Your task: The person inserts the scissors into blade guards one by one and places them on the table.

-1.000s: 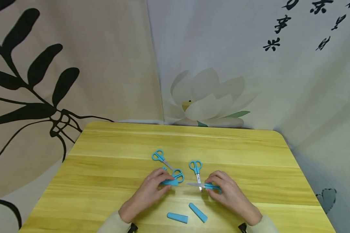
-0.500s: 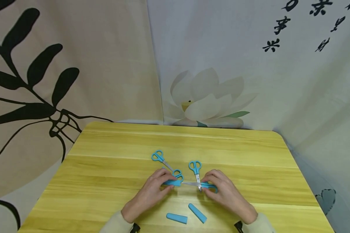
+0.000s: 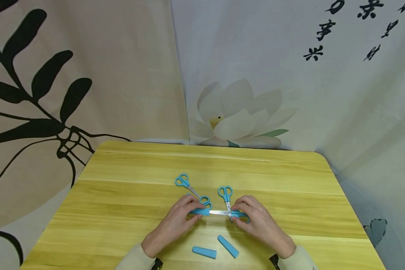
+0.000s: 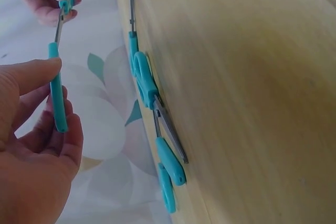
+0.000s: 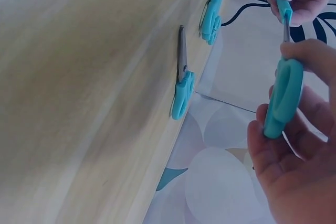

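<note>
In the head view my left hand (image 3: 177, 219) pinches a blue blade cover (image 3: 201, 212), its open end to the right. My right hand (image 3: 258, 221) grips a pair of scissors (image 3: 219, 212) by its blue handles; the closed silver blades point left, their tip inside the cover's mouth. Most of the blade length still shows. In the left wrist view the cover (image 4: 56, 93) lies between thumb and fingers. From the right wrist, the held handle loops (image 5: 286, 93) sit against the curled fingers. Two more blue covers (image 3: 204, 252) (image 3: 228, 246) lie nearer the body.
Other blue-handled scissors lie beyond the hands: one far left (image 3: 182, 180), one (image 3: 206, 201) partly behind the left hand, one (image 3: 225, 193) under the held blades in this view. The wooden table (image 3: 121, 165) ends at printed curtains (image 3: 243, 45).
My right hand has moved left, bringing the scissors' blades to the cover and their tip into it. The left hand has shifted slightly right. The loose scissors and covers stay put.
</note>
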`<state>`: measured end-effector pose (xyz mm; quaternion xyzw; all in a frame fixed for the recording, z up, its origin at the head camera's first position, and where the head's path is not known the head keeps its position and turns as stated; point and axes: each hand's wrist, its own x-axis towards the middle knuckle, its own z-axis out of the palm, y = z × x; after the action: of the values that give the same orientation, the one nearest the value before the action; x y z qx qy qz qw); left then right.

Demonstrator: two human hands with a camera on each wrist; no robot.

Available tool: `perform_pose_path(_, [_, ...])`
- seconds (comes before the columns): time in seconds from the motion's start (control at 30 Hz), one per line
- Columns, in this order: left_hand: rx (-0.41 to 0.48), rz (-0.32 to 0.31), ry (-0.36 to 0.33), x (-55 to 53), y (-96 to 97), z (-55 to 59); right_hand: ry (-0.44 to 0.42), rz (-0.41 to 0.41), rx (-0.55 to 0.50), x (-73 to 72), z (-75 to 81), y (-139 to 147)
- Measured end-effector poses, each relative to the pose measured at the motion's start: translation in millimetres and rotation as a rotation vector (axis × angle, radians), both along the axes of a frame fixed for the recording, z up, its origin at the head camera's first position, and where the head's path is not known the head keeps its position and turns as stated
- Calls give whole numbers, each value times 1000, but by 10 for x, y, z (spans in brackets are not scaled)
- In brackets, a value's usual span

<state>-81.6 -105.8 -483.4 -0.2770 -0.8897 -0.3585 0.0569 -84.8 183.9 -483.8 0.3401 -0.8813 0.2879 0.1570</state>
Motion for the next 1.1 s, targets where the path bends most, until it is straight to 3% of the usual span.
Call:
perform_pose_path(0.27, [22,-8,88,-19,47,-11,11,-5,17,-2,32,-20])
perform_pose_path(1.1, [-12,-20,70,-39,123,29,3,-7,28,-15,90,-86])
